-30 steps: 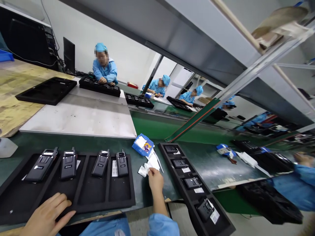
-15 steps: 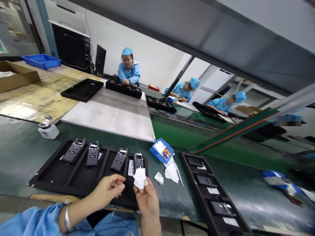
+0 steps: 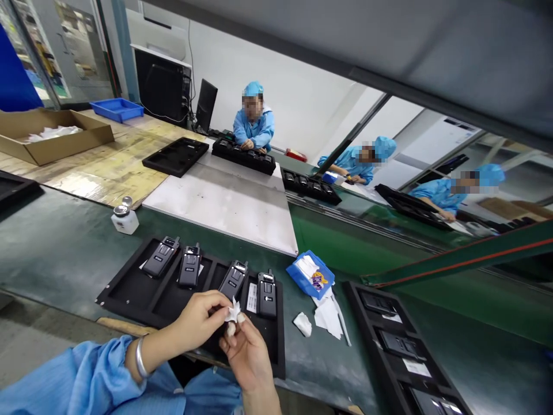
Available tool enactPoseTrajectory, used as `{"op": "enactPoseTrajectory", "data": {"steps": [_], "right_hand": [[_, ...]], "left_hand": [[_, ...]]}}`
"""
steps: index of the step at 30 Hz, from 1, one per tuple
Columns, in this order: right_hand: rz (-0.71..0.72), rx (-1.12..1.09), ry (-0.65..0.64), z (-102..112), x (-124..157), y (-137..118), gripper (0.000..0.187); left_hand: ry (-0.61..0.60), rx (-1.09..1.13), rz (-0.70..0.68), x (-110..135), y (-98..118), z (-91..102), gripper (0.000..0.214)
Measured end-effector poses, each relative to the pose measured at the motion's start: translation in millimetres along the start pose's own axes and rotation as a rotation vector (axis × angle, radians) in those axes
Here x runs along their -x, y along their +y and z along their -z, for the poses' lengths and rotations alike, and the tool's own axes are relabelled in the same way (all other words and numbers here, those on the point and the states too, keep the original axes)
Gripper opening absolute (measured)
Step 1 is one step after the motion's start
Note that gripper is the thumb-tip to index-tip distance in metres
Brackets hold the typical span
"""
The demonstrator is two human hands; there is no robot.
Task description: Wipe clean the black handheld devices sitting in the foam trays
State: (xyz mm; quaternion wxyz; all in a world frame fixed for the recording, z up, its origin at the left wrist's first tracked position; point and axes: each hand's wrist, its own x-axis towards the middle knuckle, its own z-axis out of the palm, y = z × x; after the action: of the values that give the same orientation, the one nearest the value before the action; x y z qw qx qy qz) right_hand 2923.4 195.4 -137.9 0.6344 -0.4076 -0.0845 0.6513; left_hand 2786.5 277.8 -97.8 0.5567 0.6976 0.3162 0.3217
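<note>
My left hand (image 3: 199, 319) and my right hand (image 3: 245, 354) meet just above the near edge of a black tray (image 3: 129, 291). Both pinch a small white wipe (image 3: 234, 312) between thumbs and fingertips, and it is crumpled between them. The tray holds several black handheld radios (image 3: 190, 266) standing in its slots, with white labels beside some. The rightmost radio (image 3: 266, 286) lies just beyond my fingers. I wear blue sleeves and a silver bangle on the left wrist.
A blue wipe packet (image 3: 310, 274) and loose white wipes (image 3: 327, 314) lie right of the tray on the green belt. A second black tray (image 3: 400, 346) of radios sits at right. A small white bottle (image 3: 124, 218) stands at left. Several people in blue work across the line.
My right hand picked a wipe from the pile and brought it in front of me. My left hand left the tray edge and joined it. The wipe is now crumpled smaller.
</note>
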Motion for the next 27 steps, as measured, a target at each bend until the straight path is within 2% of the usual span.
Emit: {"op": "enactPoseTrajectory", "data": {"steps": [2, 5, 7, 9, 11, 13, 17, 18, 20, 22, 23, 24, 25, 27], "right_hand": [[0.168, 0.254, 0.063, 5, 1, -4, 0.033], [0.482, 0.660, 0.193, 10, 3, -20, 0.043], [0.565, 0.840, 0.141, 6, 5, -30, 0.050], [0.528, 0.927, 0.008, -2, 5, -35, 0.050], [0.413, 0.906, -0.118, -9, 3, -34, 0.044], [0.298, 0.817, -0.171, -12, -1, -30, 0.034], [0.191, 0.592, -0.082, -7, -7, -24, 0.031], [0.181, 0.536, -0.045, -4, -8, -24, 0.033], [0.197, 0.458, 0.039, -1, -9, -24, 0.037], [0.273, 0.450, 0.122, 0, -9, -22, 0.039], [0.319, 0.470, 0.151, -1, -9, -20, 0.038], [0.359, 0.501, 0.159, -2, -9, -18, 0.036], [0.386, 0.537, 0.139, -3, -8, -15, 0.033], [0.397, 0.604, 0.041, -7, -6, -9, 0.028]], "left_hand": [[-0.014, 0.182, 0.147, -5, -1, 6.4, 0.021], [-0.110, 0.329, 0.261, -11, -4, 14.4, 0.031], [-0.187, 0.328, 0.298, -12, -3, 16.7, 0.032], [-0.245, 0.302, 0.297, -12, 0, 17.0, 0.029], [-0.276, 0.273, 0.278, -11, 4, 17.0, 0.026], [-0.300, 0.260, 0.275, -10, 7, 18.6, 0.030], [-0.294, 0.323, 0.299, -9, 1, 25.1, 0.056], [-0.249, 0.334, 0.303, -8, -3, 26.5, 0.058], [-0.063, 0.286, 0.269, -6, -13, 28.1, 0.052], [0.158, 0.161, 0.191, -2, -21, 27.3, 0.037], [0.215, 0.115, 0.166, 0, -25, 26.0, 0.029], [0.214, 0.113, 0.166, 2, -28, 23.9, 0.026], [0.164, 0.163, 0.188, 4, -30, 21.4, 0.028], [0.003, 0.352, 0.258, 7, -33, 15.8, 0.040]]}}
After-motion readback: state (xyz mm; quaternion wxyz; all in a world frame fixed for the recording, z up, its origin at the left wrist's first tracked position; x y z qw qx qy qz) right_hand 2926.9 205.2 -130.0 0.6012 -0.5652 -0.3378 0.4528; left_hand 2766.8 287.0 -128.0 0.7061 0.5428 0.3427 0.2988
